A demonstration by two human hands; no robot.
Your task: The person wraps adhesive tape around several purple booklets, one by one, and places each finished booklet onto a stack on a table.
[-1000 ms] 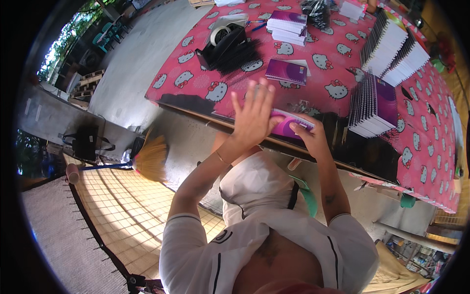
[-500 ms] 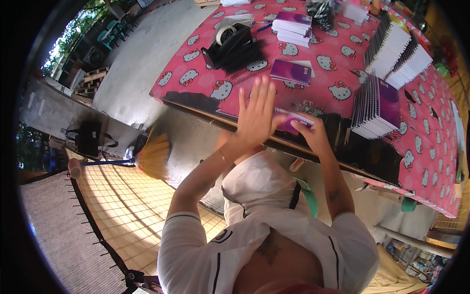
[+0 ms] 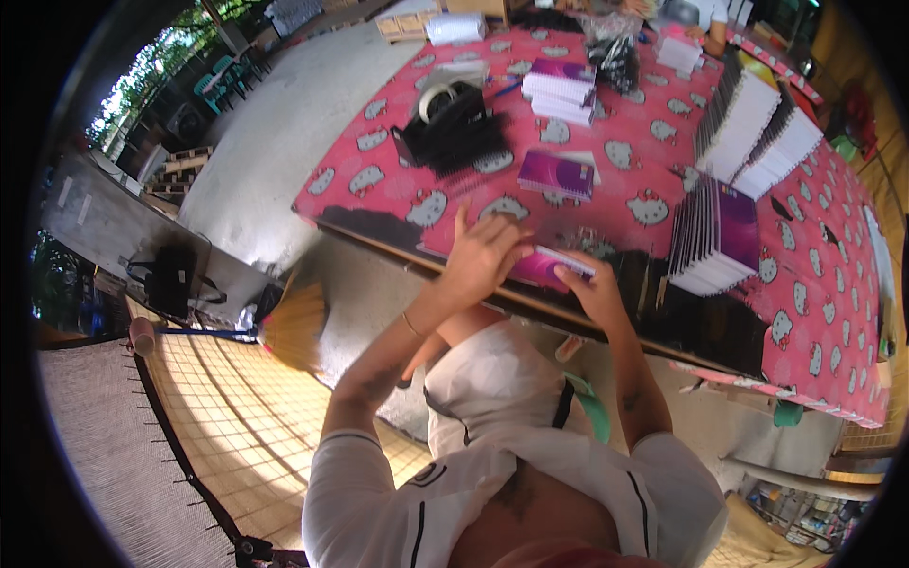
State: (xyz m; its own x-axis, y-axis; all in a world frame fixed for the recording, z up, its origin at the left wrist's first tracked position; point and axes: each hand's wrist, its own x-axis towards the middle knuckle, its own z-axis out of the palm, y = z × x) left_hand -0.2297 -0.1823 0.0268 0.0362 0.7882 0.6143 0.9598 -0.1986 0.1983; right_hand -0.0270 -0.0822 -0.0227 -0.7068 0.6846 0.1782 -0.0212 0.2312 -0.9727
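A purple spiral notebook (image 3: pixel 542 269) is held low over the near edge of the table, its pale wire-bound edge turned up. My right hand (image 3: pixel 595 288) grips its right end, thumb on top. At the left end, my left hand (image 3: pixel 485 254) has its fingers curled with thumb and fingertips at the cover; one finger sticks up apart. Just beyond lies a purple notebook (image 3: pixel 557 174) on the pink patterned tabletop (image 3: pixel 502 206). To the right stands a stack of purple spiral notebooks (image 3: pixel 715 237).
A black tape dispenser (image 3: pixel 445 123) sits at the far left of the table. Notebook stacks stand at the back (image 3: pixel 561 90) and far right (image 3: pixel 748 123). A black plastic bag (image 3: pixel 614 59) is behind them. Another person's arm (image 3: pixel 716 36) shows at the far end. A broom (image 3: pixel 295 327) lies left.
My left hand has come down from upright with fingers spread to curled at the notebook's left end. The notebook and my right hand have shifted slightly down. The view has tilted a little.
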